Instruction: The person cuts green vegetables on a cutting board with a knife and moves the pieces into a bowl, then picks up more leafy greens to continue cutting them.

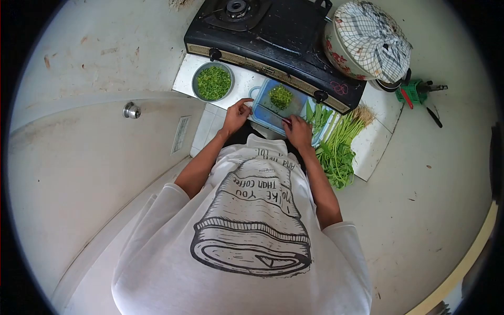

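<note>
My right hand (298, 131) is closed around the handle of a knife (272, 112), whose blade lies low over the blue cutting board (265, 92) and points left. Beside the board's left edge is my left hand (237, 116), with index finger and thumb apart and nothing visible between them. A small heap of chopped greens (280, 97) sits on the board beyond the blade. Whole green leaves (316, 116) lie at the board's right end. Further right rests a bunch of leafy stems (340, 142) with roots still on.
A grey bowl (195, 88) of finely chopped greens stands left of the board. Behind is a black gas stove (294, 29). A floral pot (336, 50) under a checked cloth (370, 39) stands at its right. A green basket (415, 93) holds utensils by the wall.
</note>
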